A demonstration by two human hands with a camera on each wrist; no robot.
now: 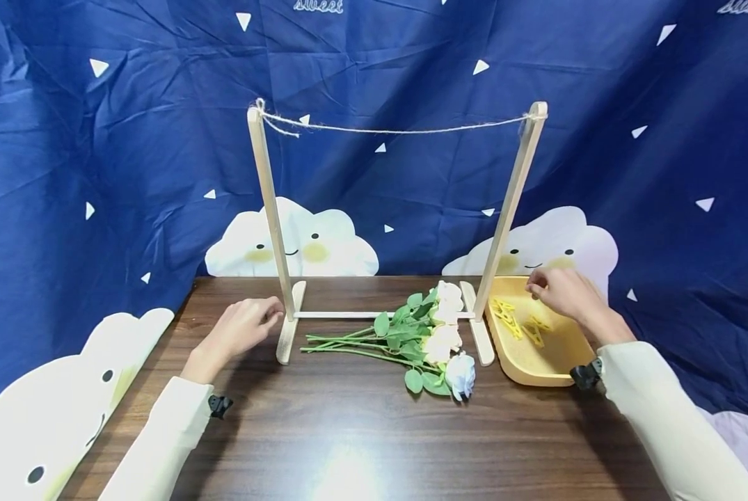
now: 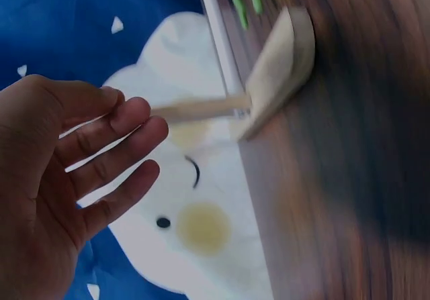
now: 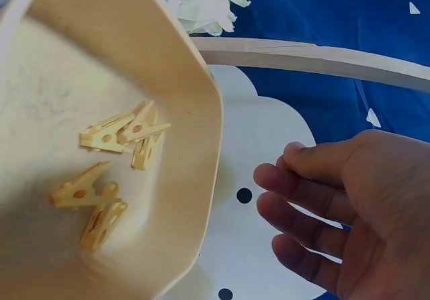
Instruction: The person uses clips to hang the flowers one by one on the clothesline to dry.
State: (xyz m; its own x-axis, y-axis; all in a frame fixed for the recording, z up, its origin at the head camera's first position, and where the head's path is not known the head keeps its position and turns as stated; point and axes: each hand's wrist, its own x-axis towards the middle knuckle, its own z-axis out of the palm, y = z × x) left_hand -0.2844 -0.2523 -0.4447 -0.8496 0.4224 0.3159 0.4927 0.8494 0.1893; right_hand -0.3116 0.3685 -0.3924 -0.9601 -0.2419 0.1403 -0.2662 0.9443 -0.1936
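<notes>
My left hand [image 1: 242, 327] hovers by the left foot of a wooden frame [image 1: 268, 202], fingers loosely bent and holding nothing. In the left wrist view its fingers [image 2: 107, 169] overlap the frame's post. Above the back of a yellow tray [image 1: 536, 379], my right hand [image 1: 564, 292] hangs with relaxed, bent fingers and an empty palm. Several yellow clips [image 1: 505, 319] lie in two small groups inside that tray; the right wrist view shows these clips [image 3: 107, 135] away from the fingertips. Between the frame's feet lie artificial roses: two pale cream roses [image 1: 442, 342] and a light blue rose [image 1: 460, 376].
A thin string [image 1: 399, 131] is tied across the tops of the two posts. A white bar [image 1: 336, 315] joins the frame's feet low down, with the flower stems [image 1: 348, 342] pointing left. Behind the brown table [image 1: 323, 431] hangs a dark blue cloth [image 1: 374, 181] with clouds.
</notes>
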